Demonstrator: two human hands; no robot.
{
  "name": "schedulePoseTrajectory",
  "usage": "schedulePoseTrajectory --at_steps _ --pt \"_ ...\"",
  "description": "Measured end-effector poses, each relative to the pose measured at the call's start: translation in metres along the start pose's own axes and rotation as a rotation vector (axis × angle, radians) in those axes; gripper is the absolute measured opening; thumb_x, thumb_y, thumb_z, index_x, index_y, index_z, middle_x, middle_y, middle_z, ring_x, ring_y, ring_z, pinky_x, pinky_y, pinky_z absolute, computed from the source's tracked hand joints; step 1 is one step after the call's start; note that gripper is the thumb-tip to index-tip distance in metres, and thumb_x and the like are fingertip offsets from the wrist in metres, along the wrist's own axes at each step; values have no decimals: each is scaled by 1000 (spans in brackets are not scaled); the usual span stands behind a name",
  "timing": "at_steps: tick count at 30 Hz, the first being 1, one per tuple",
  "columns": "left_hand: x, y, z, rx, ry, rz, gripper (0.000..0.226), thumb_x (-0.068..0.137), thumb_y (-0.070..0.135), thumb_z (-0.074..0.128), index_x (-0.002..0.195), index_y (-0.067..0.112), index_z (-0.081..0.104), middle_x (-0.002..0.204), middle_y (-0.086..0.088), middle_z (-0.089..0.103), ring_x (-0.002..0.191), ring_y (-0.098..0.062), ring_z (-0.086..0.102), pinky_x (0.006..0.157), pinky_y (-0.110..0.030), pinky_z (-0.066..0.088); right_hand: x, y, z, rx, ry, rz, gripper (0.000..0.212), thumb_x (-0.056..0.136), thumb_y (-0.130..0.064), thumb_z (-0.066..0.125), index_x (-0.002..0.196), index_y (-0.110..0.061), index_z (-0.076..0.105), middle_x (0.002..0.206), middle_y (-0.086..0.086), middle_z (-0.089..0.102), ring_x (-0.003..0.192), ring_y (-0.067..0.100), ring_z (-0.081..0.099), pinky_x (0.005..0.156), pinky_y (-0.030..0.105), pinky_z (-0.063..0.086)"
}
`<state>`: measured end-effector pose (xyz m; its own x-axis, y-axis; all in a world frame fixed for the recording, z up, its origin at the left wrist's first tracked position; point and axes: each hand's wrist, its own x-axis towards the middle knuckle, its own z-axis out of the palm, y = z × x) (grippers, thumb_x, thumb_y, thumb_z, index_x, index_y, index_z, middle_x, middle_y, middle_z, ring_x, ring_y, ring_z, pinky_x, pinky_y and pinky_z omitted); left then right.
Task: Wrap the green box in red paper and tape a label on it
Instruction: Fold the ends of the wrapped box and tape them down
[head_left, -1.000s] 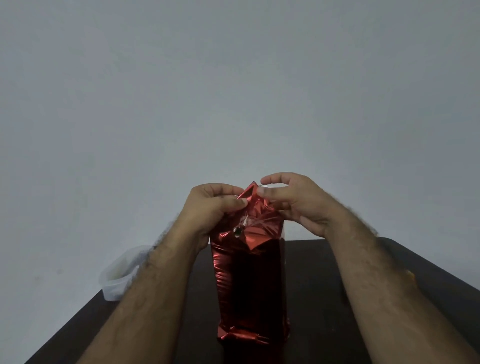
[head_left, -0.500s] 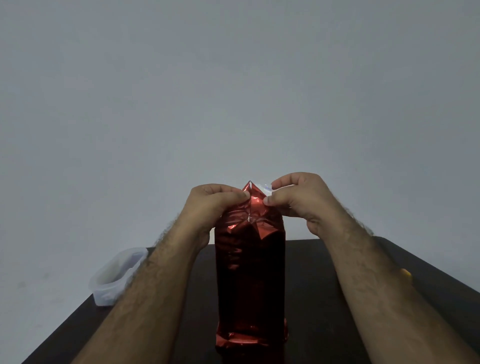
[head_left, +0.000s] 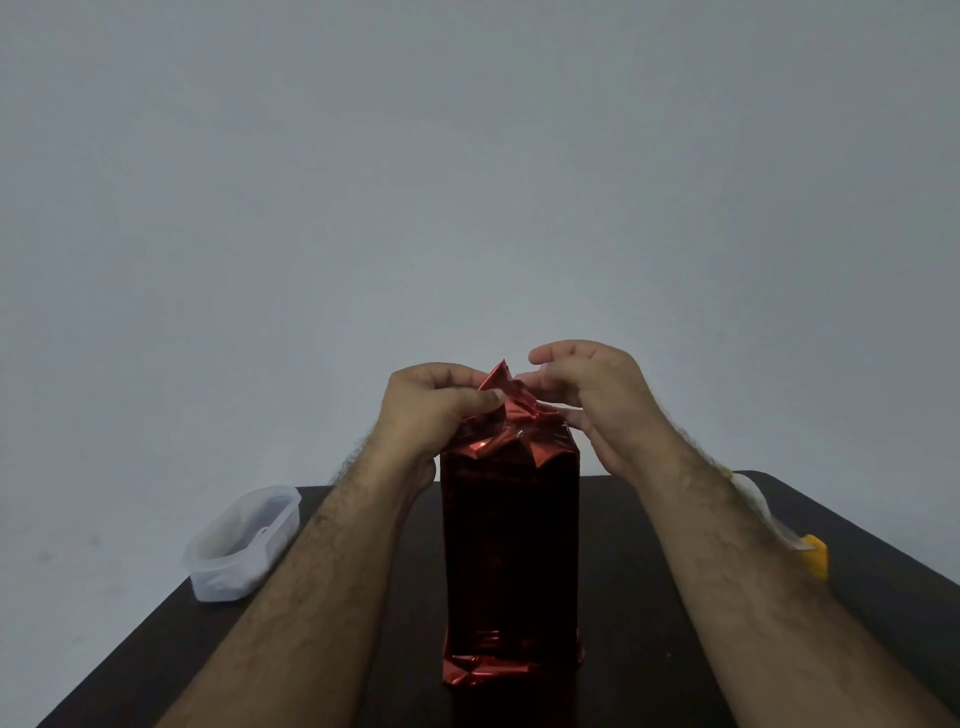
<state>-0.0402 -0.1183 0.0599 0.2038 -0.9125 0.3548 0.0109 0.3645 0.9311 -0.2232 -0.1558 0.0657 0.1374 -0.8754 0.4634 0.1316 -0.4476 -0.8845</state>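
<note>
Standing upright mid-frame on the worktop (head_left: 649, 545), the red-wrapped box (head_left: 511, 545); left hand (head_left: 436, 410) pinches its top folds, right hand (head_left: 597, 405) fingers loose beside them.

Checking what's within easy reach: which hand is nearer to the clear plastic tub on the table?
Left. The left hand grips the red wrapped box top, up and right of the tub; the right hand lies beyond the box, farther away.
</note>
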Motion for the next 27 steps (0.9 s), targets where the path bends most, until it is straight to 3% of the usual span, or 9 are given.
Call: schedulePoseTrajectory --at_steps 5,9,15,20,25,27 --pt "1 -2 1 -16 -2 -19 17 79 -6 84 94 -4 78 92 -29 77 75 -33 73 76 -45 64 3 7 -9 74 -21 47 32 86 2 81 113 -11 70 103 5 81 90 18 77 71 35 58" --pt "1 -2 2 -22 -4 -19 17 79 -5 84 95 -5 77 93 -29 77 75 -33 73 75 -42 63 6 12 -13 97 -58 139 23 88 -11 83 108 -15 73 97 5 79 86 19 74 67 34 58" --pt "0 -1 5 -22 -22 -13 16 80 -6 83 96 -5 78 91 -27 78 74 -32 74 72 -41 65 4 12 -15 52 -101 233 32 84 -8 85 114 -13 77 100 10 81 87 20 77 82 38 60" --pt "1 -2 6 -21 -8 -7 16 79 -5 84 94 -5 77 90 -28 77 73 -32 73 73 -42 64 4 11 -13 162 -75 228 43 81 -5 86 121 -10 71 111 8 80 95 20 77 90 44 59" --pt "3 -3 6 -29 -10 -4 16 81 4 86 89 -6 76 82 -21 76 70 -29 71 71 -38 60 4 3 -16 209 -90 235 28 90 -23 81 115 -13 73 108 7 78 89 19 76 73 35 59" --pt "3 -2 6 -36 -29 9 20 81 9 87 90 -6 77 87 -22 77 73 -30 72 74 -40 61 4 2 -17 188 -67 242 31 94 -29 78 118 -11 72 107 9 79 87 20 76 72 35 60"
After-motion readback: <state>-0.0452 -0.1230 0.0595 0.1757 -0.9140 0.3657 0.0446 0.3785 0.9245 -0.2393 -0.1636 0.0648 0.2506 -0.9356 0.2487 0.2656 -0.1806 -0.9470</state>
